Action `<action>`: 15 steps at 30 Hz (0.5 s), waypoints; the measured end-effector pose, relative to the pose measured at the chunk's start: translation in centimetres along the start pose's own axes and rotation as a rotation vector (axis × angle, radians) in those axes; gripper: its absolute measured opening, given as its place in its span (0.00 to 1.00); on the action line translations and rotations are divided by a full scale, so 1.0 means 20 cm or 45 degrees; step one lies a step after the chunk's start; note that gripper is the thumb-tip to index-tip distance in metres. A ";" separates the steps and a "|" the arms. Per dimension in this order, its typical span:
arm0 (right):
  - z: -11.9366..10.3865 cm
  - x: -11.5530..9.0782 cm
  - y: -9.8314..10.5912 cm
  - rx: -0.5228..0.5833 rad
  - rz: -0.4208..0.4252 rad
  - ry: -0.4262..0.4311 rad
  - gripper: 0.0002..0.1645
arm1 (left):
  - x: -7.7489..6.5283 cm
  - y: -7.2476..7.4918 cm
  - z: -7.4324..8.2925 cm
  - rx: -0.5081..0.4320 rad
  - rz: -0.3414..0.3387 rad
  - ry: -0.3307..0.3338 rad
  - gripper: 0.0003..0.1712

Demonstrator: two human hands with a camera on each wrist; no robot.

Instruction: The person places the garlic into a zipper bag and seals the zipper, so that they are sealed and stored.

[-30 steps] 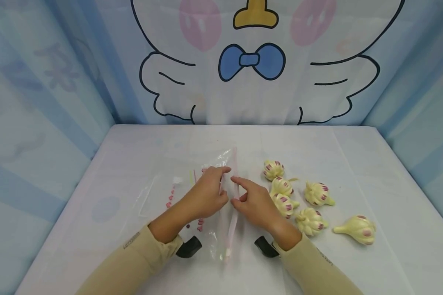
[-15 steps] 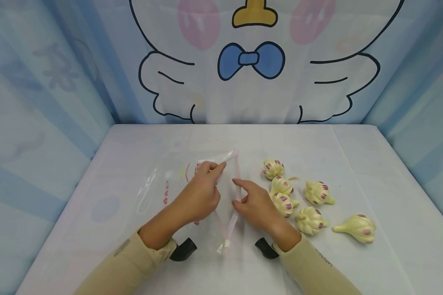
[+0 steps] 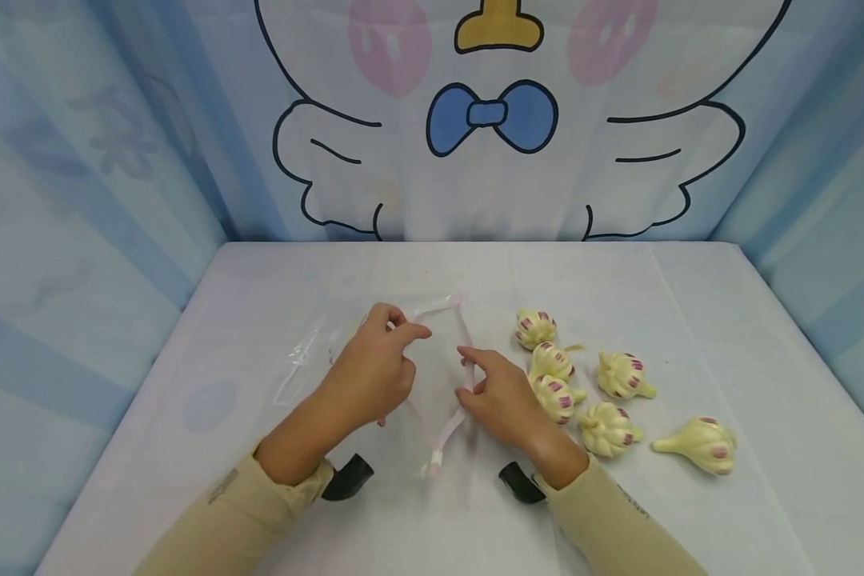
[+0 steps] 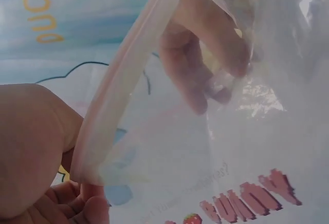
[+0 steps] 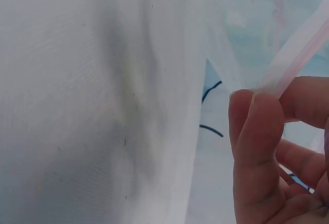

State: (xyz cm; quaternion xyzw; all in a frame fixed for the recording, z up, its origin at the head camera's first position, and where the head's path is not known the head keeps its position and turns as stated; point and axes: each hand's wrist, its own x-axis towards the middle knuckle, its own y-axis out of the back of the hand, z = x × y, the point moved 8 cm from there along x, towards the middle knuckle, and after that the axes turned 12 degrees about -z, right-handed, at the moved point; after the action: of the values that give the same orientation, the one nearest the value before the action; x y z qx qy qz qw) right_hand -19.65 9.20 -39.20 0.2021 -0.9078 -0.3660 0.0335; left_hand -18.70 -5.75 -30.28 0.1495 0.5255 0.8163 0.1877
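Right hand (image 3: 500,396): pinches one edge of a clear zip bag (image 4: 247,142).
Left hand (image 3: 371,370): pinches the opposite edge.
Bag mouth (image 3: 450,430): parted between them; limp, could collapse if either pinch slips.
Garlic bulbs (image 3: 609,430): beside the right hand; a knocking knuckle might roll them.

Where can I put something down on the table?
On the bare tabletop right of the long-necked garlic, or left of the clear bag. The middle is crowded: left hand, right hand, bag, and five other garlic bulbs.
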 end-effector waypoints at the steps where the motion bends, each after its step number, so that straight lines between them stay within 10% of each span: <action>1: 0.00 0.00 0.00 0.003 -0.001 -0.003 0.33 | 0.00 0.00 0.00 0.008 -0.013 0.012 0.25; 15: 0.01 0.01 0.00 -0.029 -0.006 -0.010 0.33 | -0.04 0.05 0.03 0.135 0.099 -0.037 0.30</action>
State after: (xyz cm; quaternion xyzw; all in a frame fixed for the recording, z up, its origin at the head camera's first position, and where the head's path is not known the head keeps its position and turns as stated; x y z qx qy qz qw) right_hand -19.81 9.31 -39.33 0.2025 -0.9033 -0.3771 0.0311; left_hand -17.83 -6.02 -29.15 0.1913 0.5590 0.7917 0.1553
